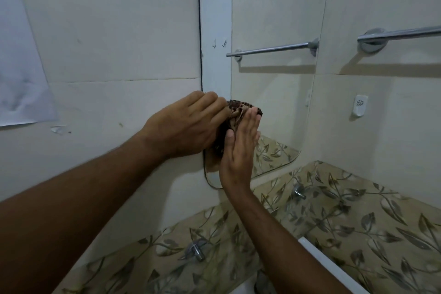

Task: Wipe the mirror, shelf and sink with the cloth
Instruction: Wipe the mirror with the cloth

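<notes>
Pale wall tiles [107, 31] fill the left, a paper sheet [19, 55] stuck on them. Left hand [188, 126] presses a brown cloth [235, 112] flat-fingered against the mirror [274, 19] near its lower left corner; right hand [238, 153], fingers straight, presses it too (no curl). A towel rail [401, 33] hangs right

Both forearms reach toward 12 o'clock; left hand [188, 124] lies flat, fingers straight, right hand [238, 148] edge-on, fingers straight.
</notes>
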`<state>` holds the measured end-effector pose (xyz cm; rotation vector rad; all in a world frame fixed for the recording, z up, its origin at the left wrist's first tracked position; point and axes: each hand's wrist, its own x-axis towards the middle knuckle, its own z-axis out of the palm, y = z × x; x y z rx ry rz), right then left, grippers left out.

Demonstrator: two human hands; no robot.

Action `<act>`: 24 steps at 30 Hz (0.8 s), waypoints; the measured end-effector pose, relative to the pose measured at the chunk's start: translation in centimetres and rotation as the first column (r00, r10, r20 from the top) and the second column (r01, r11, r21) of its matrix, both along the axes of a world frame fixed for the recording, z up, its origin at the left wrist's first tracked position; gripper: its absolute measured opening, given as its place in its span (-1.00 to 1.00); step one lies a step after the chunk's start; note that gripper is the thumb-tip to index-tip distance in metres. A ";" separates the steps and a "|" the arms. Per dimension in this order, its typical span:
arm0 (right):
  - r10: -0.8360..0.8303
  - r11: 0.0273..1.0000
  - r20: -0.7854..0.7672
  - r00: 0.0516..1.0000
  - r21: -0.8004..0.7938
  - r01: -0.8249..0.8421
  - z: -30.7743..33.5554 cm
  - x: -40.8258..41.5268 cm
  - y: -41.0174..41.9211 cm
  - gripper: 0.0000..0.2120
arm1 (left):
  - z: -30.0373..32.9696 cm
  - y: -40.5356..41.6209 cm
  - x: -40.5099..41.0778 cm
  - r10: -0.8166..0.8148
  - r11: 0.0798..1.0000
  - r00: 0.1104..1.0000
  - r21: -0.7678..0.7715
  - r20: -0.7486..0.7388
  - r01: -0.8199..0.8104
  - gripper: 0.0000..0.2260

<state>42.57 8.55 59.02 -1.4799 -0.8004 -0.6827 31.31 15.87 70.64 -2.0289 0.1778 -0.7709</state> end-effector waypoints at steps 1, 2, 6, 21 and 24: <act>-0.006 1.000 -0.004 1.000 0.003 0.006 0.2 0.0 0.1 -0.45 | 0.0 0.0 0.1 0.005 1.000 1.000 0.001 0.002 -0.005 -0.64; -0.010 1.000 0.003 1.000 -0.001 0.010 0.1 0.0 0.0 -0.45 | 0.0 0.1 0.2 0.009 1.000 1.000 0.004 0.001 -0.009 -0.64; -0.023 1.000 0.005 1.000 -0.014 0.023 -2.7 0.3 -0.5 -0.43 | 0.0 0.3 0.5 0.021 1.000 1.000 -0.009 -0.015 -0.021 -0.68; 0.011 0.999 0.029 1.000 -0.051 -0.009 -5.3 -3.0 0.9 -0.43 | -0.1 0.6 0.8 0.003 0.998 0.999 0.066 -0.034 0.000 -0.64; -0.016 0.999 -0.022 1.000 -0.033 0.015 -6.0 -1.8 0.6 -0.44 | -0.5 1.1 0.9 -0.008 0.981 0.993 0.192 -0.120 0.031 -0.68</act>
